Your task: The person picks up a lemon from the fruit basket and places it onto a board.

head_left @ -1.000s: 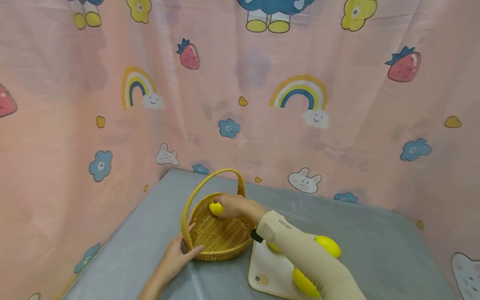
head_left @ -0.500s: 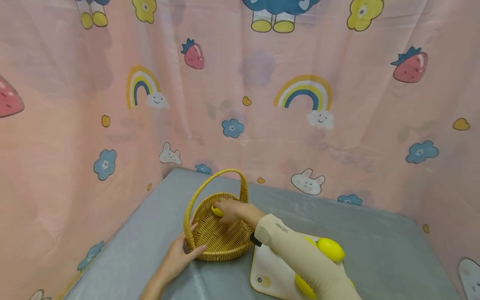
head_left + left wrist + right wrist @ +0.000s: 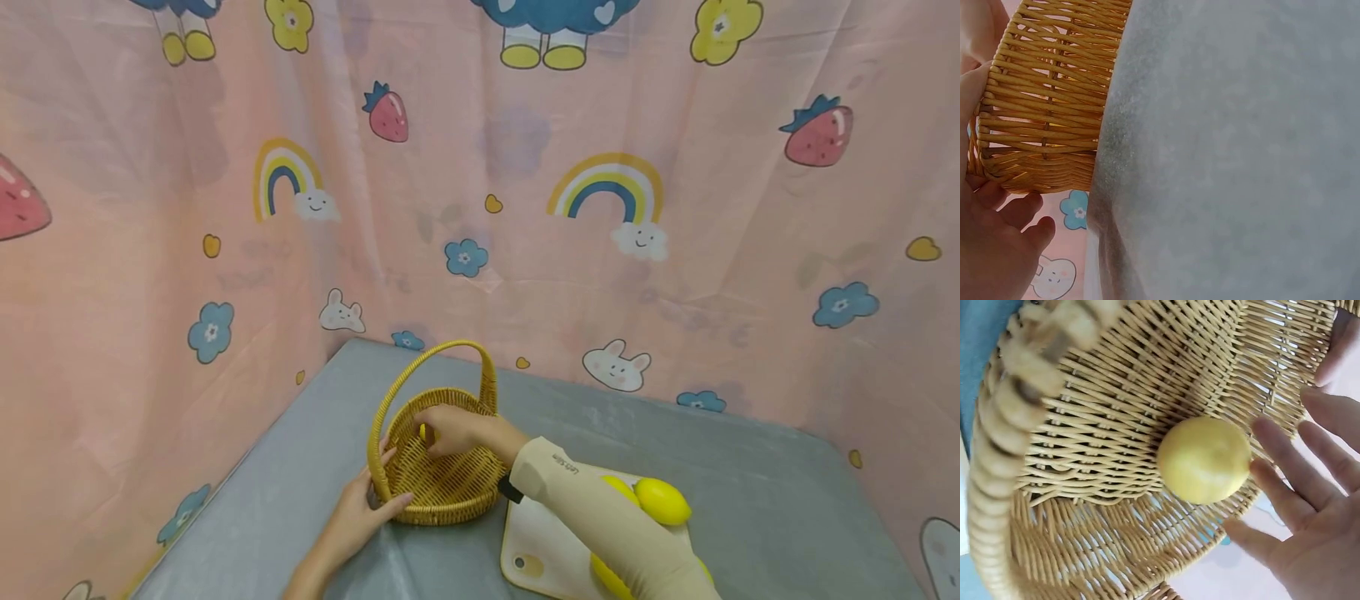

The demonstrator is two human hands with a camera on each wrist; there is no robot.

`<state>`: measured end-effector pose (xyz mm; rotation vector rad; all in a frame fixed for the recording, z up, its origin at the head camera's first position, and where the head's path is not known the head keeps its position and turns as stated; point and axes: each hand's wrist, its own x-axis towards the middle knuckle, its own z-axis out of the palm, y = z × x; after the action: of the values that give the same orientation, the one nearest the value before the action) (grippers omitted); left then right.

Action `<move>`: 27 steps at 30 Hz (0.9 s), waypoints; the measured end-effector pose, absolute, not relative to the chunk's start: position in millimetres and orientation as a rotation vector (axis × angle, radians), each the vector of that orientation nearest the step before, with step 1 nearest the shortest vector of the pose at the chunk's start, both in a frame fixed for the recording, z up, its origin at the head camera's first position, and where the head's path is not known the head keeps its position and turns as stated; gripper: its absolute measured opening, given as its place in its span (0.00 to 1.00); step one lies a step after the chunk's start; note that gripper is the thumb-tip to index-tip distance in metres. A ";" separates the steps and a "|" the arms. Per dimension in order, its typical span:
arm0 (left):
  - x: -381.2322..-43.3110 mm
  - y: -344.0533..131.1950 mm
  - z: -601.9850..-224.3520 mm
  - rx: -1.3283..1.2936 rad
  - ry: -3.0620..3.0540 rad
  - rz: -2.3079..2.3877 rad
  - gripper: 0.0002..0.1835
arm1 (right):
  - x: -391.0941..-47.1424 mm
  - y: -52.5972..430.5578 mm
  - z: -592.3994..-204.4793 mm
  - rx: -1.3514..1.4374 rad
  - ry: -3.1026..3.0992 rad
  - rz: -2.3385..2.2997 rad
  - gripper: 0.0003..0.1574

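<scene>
A round-bottomed wicker basket (image 3: 442,514) with a tall arched handle stands on the grey-covered table. My left hand (image 3: 347,518) grips its left side, the thumb on the rim and the fingers against the outer wall. In the left wrist view those fingers (image 3: 1019,209) bend round the woven wall (image 3: 1047,112). My right hand (image 3: 456,431) reaches inside the basket. A yellow lemon (image 3: 1204,461) lies within, against the wicker. Beside it are the spread, relaxed fingers of my right hand (image 3: 1310,512), a fingertip at its edge. In the head view the hand hides most of this lemon (image 3: 423,432).
To the right of the basket lies a white cutting board (image 3: 540,533) with a hole in its corner. Several lemons (image 3: 662,501) rest on it, partly hidden by my right sleeve (image 3: 600,508). A pink patterned curtain (image 3: 480,308) hangs behind the table (image 3: 300,442).
My right hand has lowered the lemon into the basket and its fingers have come loose from it. The left hand has kept its hold on the basket. The view has shifted slightly.
</scene>
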<state>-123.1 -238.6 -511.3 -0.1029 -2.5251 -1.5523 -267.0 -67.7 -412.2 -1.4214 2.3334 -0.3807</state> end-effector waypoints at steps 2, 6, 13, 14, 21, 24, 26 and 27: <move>-123.0 -239.0 -510.8 -0.101 -2.526 -1.563 0.42 | -267.1 -68.9 -411.7 -1.423 2.344 -0.414 0.25; -124.1 -239.0 -511.1 -0.099 -2.531 -1.561 0.42 | -265.9 -70.1 -412.7 -1.381 2.405 -0.389 0.32; -124.9 -238.3 -511.8 -0.091 -2.523 -1.564 0.42 | -271.6 -66.2 -421.2 -1.300 2.493 -0.255 0.33; -124.8 -238.1 -511.6 -0.090 -2.525 -1.565 0.42 | -272.9 -64.5 -422.4 -1.290 2.485 -0.260 0.33; -122.7 -236.9 -510.6 -0.072 -2.544 -1.550 0.42 | -273.9 -51.8 -429.0 -1.241 2.432 -0.368 0.31; -122.6 -236.1 -509.4 -0.073 -2.553 -1.532 0.42 | -271.4 -48.6 -426.5 -1.276 2.359 -0.431 0.23; -122.7 -235.7 -508.4 -0.072 -2.558 -1.522 0.42 | -269.8 -47.1 -424.3 -1.302 2.306 -0.476 0.21; -122.9 -235.5 -507.8 -0.070 -2.557 -1.522 0.42 | -269.2 -46.2 -423.4 -1.313 2.288 -0.491 0.21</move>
<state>-122.9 -235.5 -507.8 -0.0700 -2.5568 -1.5224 -269.2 -46.2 -423.4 -1.3134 2.2883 -0.4912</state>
